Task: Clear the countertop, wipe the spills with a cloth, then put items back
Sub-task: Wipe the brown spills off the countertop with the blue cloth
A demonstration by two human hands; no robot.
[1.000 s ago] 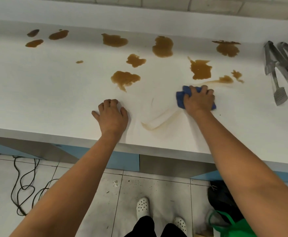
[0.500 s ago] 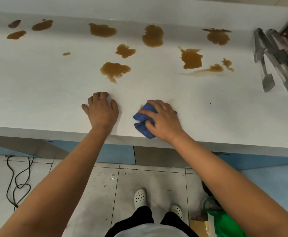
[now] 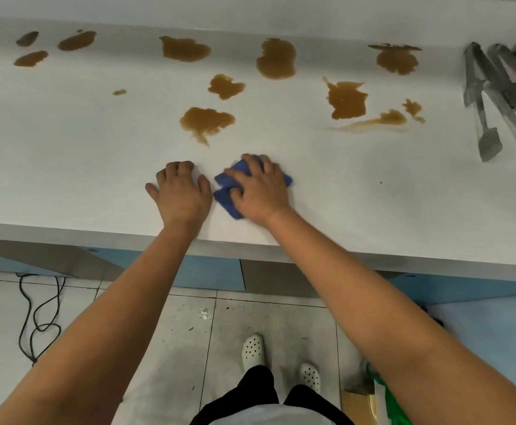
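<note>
Now the right hand (image 3: 258,188) presses a crumpled blue cloth (image 3: 224,191) on the white countertop (image 3: 82,167), close to the front edge and just beside the left hand (image 3: 181,193). Its fingers are curled over the cloth and grip it; parts of the cloth show on both sides of the hand. The left hand rests on the bare surface with the fingers bent at the tips and holding nothing, so it only supports the body.

1 second ago the same cloth was further right, just below the spill with the long tail (image 3: 373,119), and a curved brown trail ran from it toward the edge. Half a second ago the cloth was already pulled to the front edge. That trail is gone now, and the surface around the hands looks clean. I judge that 1 stroke is finished and the wiping has only started.

About 11 brown puddles remain along the back and the middle. The nearest one (image 3: 206,121) lies just behind the 2 hands. The metal tongs (image 3: 489,142) lie far to the right, well apart from the spills, so the clearing looks done here. The next stroke probably goes forward to the nearest puddle, and the cloth may need refolding soon.
</note>
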